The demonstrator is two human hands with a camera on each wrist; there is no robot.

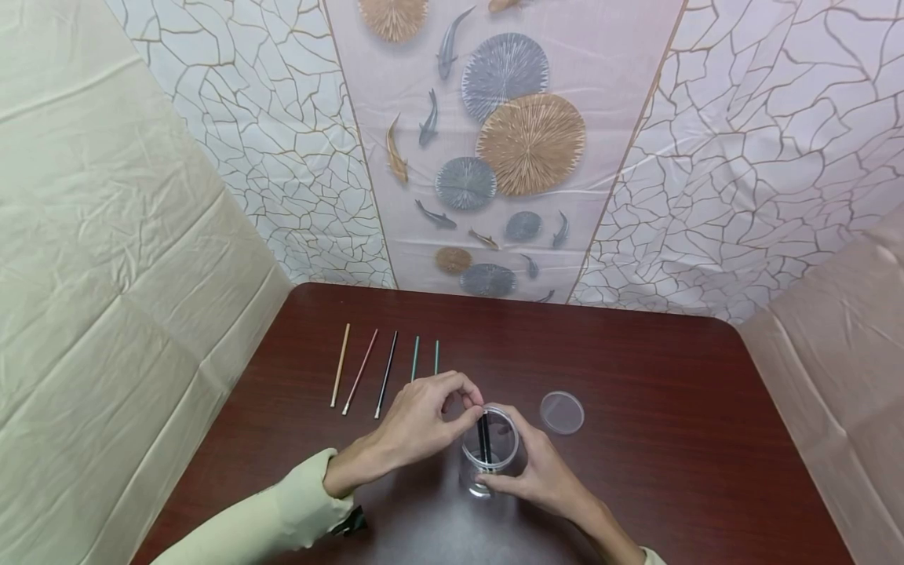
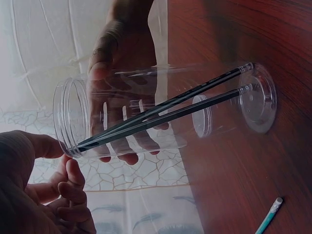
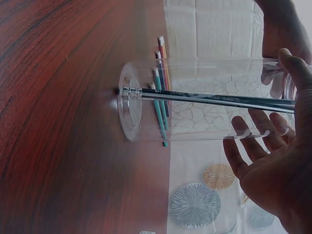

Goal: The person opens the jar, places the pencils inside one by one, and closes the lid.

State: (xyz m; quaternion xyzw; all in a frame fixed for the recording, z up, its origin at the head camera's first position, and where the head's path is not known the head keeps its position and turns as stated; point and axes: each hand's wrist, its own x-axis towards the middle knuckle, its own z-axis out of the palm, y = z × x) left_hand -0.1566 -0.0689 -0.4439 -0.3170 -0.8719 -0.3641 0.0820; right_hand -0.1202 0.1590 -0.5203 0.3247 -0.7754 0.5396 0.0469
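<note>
A patterned cloth (image 1: 533, 145) spans the back, its middle strip printed with round discs and fish between white panels of branching lines; plain pale cloth (image 1: 106, 259) hangs at both sides. Below it lies the desk (image 1: 671, 408), dark reddish brown with rounded far corners. Over its near part reach two arms, the left in a pale sleeve (image 1: 271, 506). The left hand (image 1: 424, 412) bends its thumb and fingers at the rim of the clear jar (image 1: 503, 450), beside the top ends of two black pencils (image 2: 195, 107); whether it pinches either one I cannot tell. The right hand (image 1: 533, 469) grips the jar's side, thumb toward the person and fingers around the far side. The jar is uncapped, mouth up, near the middle of the desk's near half. A clear round lid (image 1: 562, 412) lies on the desk to the jar's right, apart from it. Inside the jar the two black pencils stand slanted and close together, metal ferrules at the base. Left of the jar, spaced in a row, lie a yellow pencil (image 1: 340, 365), a red pencil (image 1: 361, 370), another black pencil (image 1: 385, 375) and two teal pencils (image 1: 415, 359), the last two partly behind the left hand.
</note>
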